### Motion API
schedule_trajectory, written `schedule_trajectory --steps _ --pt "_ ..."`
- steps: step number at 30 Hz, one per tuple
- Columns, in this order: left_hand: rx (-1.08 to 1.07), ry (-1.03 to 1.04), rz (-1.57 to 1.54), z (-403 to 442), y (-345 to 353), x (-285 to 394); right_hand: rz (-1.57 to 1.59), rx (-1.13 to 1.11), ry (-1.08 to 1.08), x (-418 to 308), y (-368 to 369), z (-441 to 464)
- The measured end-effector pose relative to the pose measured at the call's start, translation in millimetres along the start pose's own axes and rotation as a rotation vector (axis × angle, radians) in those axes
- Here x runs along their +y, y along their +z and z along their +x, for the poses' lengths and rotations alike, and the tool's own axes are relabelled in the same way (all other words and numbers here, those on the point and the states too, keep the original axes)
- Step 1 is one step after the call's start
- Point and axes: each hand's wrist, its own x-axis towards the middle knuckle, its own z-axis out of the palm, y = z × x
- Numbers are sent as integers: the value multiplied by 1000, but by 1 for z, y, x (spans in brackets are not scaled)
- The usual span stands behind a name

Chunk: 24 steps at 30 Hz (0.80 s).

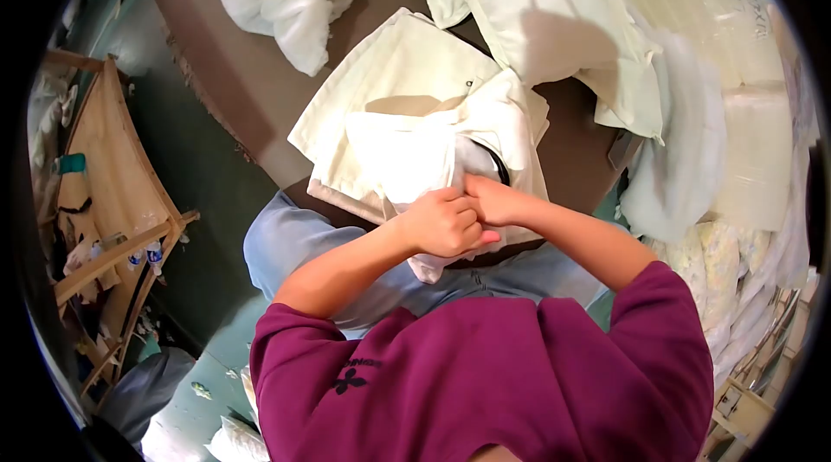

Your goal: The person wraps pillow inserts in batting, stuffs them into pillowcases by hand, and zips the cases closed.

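Note:
Close in front of my body, my left hand (445, 222) and my right hand (495, 199) meet at the gathered edge of a white fabric cover (424, 146). The fingers of both are closed on the cloth, and what lies inside the grip is hidden. A bunched end of fabric (426, 268) hangs below my left hand. Beside my right hand a black curved strip (492, 156) runs along the cover's opening, with white material showing inside. Beneath the cover lie flat cream fabric pieces (394, 60), stacked and partly overlapping.
The pieces rest on a brown surface (229, 77) with a frayed edge. Fluffy white filling (290, 3) lies at the far left, a white cushion-like piece (554, 21) at the far right. Plastic-wrapped packs (753, 150) stand on the right, a wooden frame (130, 150) on the left.

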Motion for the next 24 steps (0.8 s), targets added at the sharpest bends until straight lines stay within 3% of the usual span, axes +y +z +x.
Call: schedule_trajectory --steps 2,4,8,10,12,13,15,18,19,21,24 --pt "-34 -24 -54 5 -1 7 -257 34 -110 61 16 36" --pt "-44 -39 -62 8 2 7 -346 72 -258 49 11 42" --pt "-28 -139 64 15 2 2 -247 225 60 10 -9 5" --pt "53 -249 142 23 -4 -1 88 311 -153 -17 -22 -37" --pt "54 -499 176 18 -4 6 117 676 -445 -29 -28 -79" --pt "77 -649 189 17 0 17 5 884 -488 -36 -32 -105" --pt "10 -813 251 26 18 52 -28 1084 -530 -16 -34 -134" --pt "-225 -964 160 55 55 120 -135 1083 -499 17 -23 -146" --pt "-172 -900 68 63 66 135 -167 1049 -474 30 -18 -144" --pt "-476 -1016 -173 73 79 154 -222 975 -401 57 0 -139" --pt "-467 -952 -223 84 75 165 -153 967 -399 81 11 -141"
